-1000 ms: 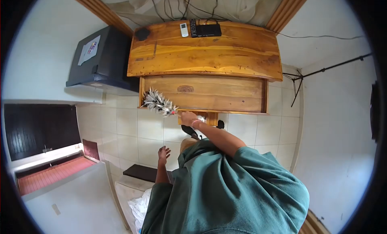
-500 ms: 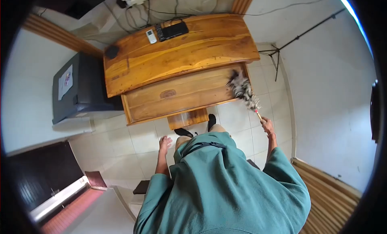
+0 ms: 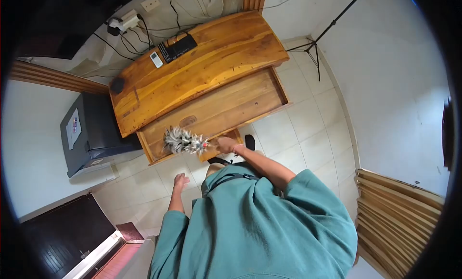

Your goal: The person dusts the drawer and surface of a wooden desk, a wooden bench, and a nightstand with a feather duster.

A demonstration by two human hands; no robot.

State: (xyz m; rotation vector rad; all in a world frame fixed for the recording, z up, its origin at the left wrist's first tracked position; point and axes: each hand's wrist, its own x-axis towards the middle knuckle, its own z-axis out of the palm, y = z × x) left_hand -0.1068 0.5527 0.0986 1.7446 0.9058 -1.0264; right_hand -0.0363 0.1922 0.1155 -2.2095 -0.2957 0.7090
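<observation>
At the left of the frame stands a dark cabinet (image 3: 110, 127) with a sheet of paper (image 3: 73, 130) on it, close beside the wooden desk (image 3: 207, 67). Upper left of centre, a white remote (image 3: 156, 59) and a flat black box (image 3: 183, 46) lie on the desktop, near the loose cables (image 3: 147, 33). Left of centre and lower down, the left hand (image 3: 181, 180) hangs apart from the furniture, fingers loosely extended, with nothing visible in it.

Just above that hand, the feather duster (image 3: 184, 141) lies across the left front part of the pulled-out drawer (image 3: 231, 103), its plumes overlapping the front edge. Whether they press on the wood cannot be told. Near the centre, the right hand (image 3: 226, 145) is closed around the duster's handle, mostly hidden by the fingers.

A wide sweep could snag feathers on the drawer's left corner, or flick dust over its front onto the floor (image 3: 310, 120). Leaning in too far might bring the legs against the projecting drawer and jolt it. Right of centre, the thin-legged tripod (image 3: 314, 43) stands near the drawer's far end; an overlong stroke that way could knock it.
</observation>
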